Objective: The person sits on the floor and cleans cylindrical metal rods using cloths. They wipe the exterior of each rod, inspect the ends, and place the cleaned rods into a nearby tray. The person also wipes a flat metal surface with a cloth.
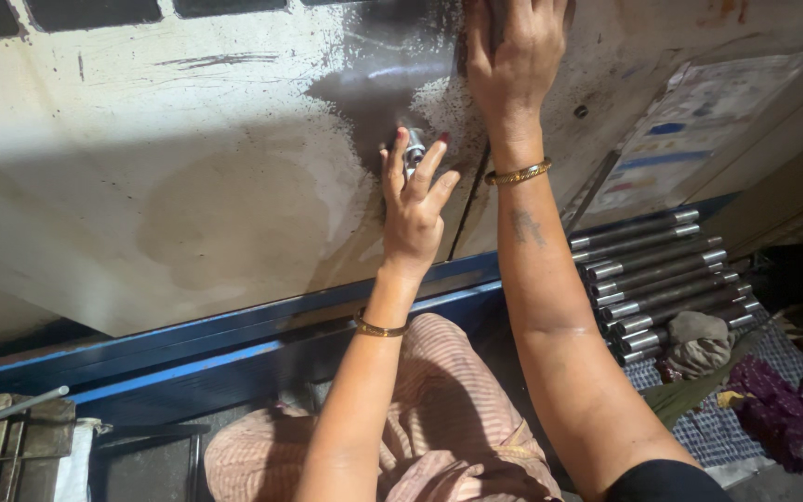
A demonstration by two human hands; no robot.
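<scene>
Far left, low: a metal rack (11, 446) with a thin rod (11, 409) lying across it, untouched. Above it a blue rail (188, 358) runs along the bottom edge of a big off-white, grimy machine panel (188, 186).

Centre: left hand (413, 209) is up on the panel, thumb and fingers pinched narrow around a small shiny metal part (414, 153), looks like a short threaded stud or knob sitting at a dark, worn patch of the panel. Fingers wrap it closely; can't tell if it is threaded in or just held against the surface. A dark seam (471, 209) in the panel runs just beside that hand.

Right of it: right hand (513, 51) is higher, palm flat on the panel near the top edge, fingers partly cut off by the frame. Can't tell if it holds anything; reads as pressing or bracing.

My read: the step in hand is setting or turning that small part at the panel while the other hand steadies. Next move would call for keeping the pinch square on the part and turning it without slipping; the surface looks oily.

Right side: a stack of steel rods (662, 274) with threaded ends, well apart from both hands, a grey rag (699, 339) against them, purple cloth (773, 409) on a checked cloth (699, 432).
</scene>
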